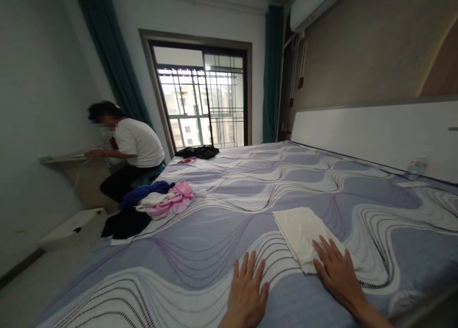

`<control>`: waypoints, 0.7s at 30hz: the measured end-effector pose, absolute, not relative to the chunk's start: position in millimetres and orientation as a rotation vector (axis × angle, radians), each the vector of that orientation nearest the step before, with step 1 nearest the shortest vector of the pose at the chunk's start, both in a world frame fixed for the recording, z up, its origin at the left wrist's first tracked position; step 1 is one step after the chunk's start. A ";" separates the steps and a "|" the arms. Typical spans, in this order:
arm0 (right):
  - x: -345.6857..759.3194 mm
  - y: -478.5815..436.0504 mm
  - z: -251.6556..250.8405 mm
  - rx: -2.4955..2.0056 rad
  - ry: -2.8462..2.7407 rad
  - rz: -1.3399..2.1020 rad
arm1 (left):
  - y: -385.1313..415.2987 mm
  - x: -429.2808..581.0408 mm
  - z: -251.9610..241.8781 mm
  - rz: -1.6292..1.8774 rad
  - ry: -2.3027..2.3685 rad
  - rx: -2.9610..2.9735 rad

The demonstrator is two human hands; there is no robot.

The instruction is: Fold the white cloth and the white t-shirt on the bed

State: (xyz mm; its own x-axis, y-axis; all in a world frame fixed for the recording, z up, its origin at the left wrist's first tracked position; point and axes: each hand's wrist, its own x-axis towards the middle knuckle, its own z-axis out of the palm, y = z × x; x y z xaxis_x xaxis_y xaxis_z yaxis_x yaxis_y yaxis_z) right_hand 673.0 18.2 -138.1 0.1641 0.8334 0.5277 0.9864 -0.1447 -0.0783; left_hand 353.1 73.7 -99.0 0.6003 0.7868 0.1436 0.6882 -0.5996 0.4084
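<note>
My left hand (246, 292) lies flat on the bed (200, 251), palm down, fingers spread a little and holding nothing; only the wavy purple and white sheet is under it. Just beside it, my right hand (338, 271) is also flat and unclenched, its fingers stretched forward over the near corner of a folded white cloth (298, 230), pressing on it rather than gripping it. The cloth lies on the sheet ahead of that hand, folded into a long rectangle, angled away toward the left. Farther off, near the bed's left edge, a heap of clothes (157, 201) sits in a loose pile: blue, white and pink pieces, with a black one hanging toward the floor. Beyond that, at the far end of the bed, there is a dark bundle (198, 151). A person in a white shirt (138, 142) sits past the left edge, at a small desk against the wall. A barred window (202, 104) stands behind, between teal curtains.
</note>
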 end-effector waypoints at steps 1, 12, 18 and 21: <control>657.0 16.6 -140.6 -2.019 -1.712 -0.550 | 71.2 328.9 -99.9 0.438 1.254 2.511; 360.3 65.4 -131.5 -1.803 -2.195 0.233 | 54.9 170.7 -127.3 0.528 1.833 2.454; 271.1 84.2 -150.2 -1.871 -2.014 0.190 | 73.2 162.6 -114.2 0.383 1.933 2.233; 259.6 85.6 -155.6 -1.792 -1.906 0.096 | 91.3 150.6 -104.0 0.318 1.957 2.278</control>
State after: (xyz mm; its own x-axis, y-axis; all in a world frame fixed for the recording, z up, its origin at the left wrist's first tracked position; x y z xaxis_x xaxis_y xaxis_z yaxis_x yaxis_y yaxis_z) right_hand 259.6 85.6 -155.6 0.0086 0.9483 0.3173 0.9115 0.1231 -0.3926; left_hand 150.6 91.3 -104.0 0.1411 0.9868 0.0795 0.9612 -0.1557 0.2275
